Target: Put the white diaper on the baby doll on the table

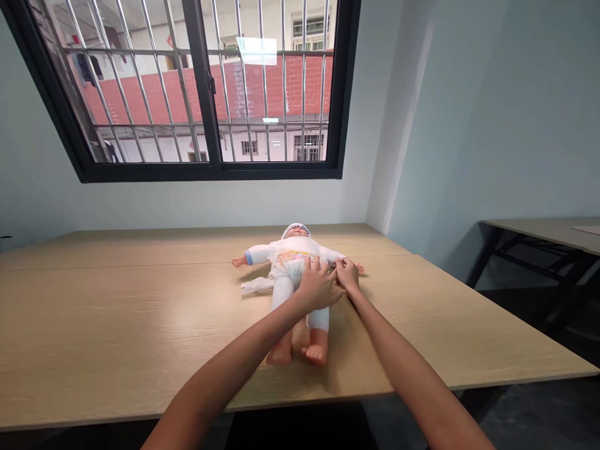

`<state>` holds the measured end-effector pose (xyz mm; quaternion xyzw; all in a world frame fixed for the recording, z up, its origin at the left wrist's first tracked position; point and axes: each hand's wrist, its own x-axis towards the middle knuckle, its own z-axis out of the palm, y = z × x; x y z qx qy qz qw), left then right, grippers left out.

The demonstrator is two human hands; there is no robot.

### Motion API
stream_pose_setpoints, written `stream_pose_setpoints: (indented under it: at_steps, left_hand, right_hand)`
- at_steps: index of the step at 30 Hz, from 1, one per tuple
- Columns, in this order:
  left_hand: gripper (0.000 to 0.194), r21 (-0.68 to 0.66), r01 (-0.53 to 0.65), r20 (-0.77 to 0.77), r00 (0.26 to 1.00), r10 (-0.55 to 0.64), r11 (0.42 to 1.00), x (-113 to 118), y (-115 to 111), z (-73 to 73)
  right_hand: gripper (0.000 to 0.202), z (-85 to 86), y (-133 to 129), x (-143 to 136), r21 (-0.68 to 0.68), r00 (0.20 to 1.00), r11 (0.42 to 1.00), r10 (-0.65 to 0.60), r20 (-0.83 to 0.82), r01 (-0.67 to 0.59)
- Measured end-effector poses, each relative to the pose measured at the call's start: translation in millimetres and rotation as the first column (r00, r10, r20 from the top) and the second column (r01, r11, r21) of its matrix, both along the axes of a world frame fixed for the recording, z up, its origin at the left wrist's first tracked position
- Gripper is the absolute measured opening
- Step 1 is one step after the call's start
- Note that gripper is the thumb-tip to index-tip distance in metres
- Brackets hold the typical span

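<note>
On the pale wooden table (117,325) a plastic baby doll in white clothes (293,262) lay face-up, head at twelve o'clock; left hand (319,284) spread flat on its hip, right hand (347,275) pinching the nappy edge (334,267) at three o'clock — best pulled snug, doll pinned steady.

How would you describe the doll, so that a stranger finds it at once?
Below the barred window stands a long wooden table. Near its far middle the doll lies on its back in white clothes, feet bare, with both hands, left hand and right hand, at its waist.
</note>
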<state>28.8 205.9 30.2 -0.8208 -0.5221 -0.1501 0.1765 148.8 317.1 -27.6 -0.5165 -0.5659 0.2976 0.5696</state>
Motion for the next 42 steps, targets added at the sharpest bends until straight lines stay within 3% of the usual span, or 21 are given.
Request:
stream_pose_setpoints:
  at_steps: [6,13,28,35,42]
  left_hand:
    - [0.049,0.009,0.096,-0.024,0.995,-0.095,0.995,-4.2,2.6,2.1]
    - [0.049,0.045,-0.041,0.063,0.997,0.038,0.998,-2.1,1.2,0.2]
    - [0.048,0.020,-0.051,0.076,0.996,0.050,0.998,-5.2,-0.5,7.9]
    - [0.054,0.078,-0.178,0.140,0.976,0.166,0.981,-4.7,-1.2,5.9]
    - [0.053,0.069,-0.162,0.127,0.980,0.152,0.984,-5.1,-1.4,5.1]
  right_hand:
    - [0.025,-1.9,4.4,-0.2,0.010,0.999,1.000,0.019,0.033,-0.019]
    - [0.026,-6.1,8.0,-0.5,0.007,0.998,0.998,0.057,0.038,-0.057]
    - [0.027,-2.9,5.3,1.1,0.054,0.991,0.997,0.051,0.121,-0.058]
    - [0.026,-2.8,4.6,0.6,0.063,0.991,0.996,0.051,0.124,-0.060]
    - [0.025,-1.3,3.3,0.9,0.061,0.991,0.996,0.059,0.120,-0.067]
